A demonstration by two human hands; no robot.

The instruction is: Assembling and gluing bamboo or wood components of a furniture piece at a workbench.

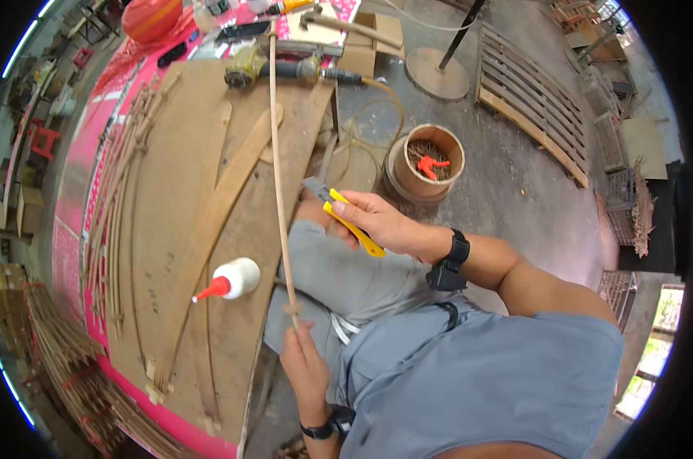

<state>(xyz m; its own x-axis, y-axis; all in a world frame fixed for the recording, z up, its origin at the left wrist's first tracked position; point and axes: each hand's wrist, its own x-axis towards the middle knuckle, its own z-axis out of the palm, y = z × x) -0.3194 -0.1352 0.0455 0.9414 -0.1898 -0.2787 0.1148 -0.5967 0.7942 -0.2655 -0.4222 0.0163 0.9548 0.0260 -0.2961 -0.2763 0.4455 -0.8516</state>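
Observation:
My right hand (375, 222) is closed around a yellow utility knife (357, 227), its grey blade end pointing up and left toward a thin wooden stick (278, 153). Blade and stick look apart. Low in the view, my left hand (305, 362) grips the stick's near end, just below a knot-like bump. From there the stick runs up across the table's right side to the far end. On the table (166, 252), left of the stick, lies a white glue bottle (241, 277) with a red nozzle.
Long flat wooden strips (231, 176) and a bundle of thin sticks (124, 191) lie on the table. A power tool (273, 71) and a hammer (350, 29) rest at its far end. Beyond my right hand stands a round bin (436, 183) holding scraps; a slatted pallet (530, 99) is farther right.

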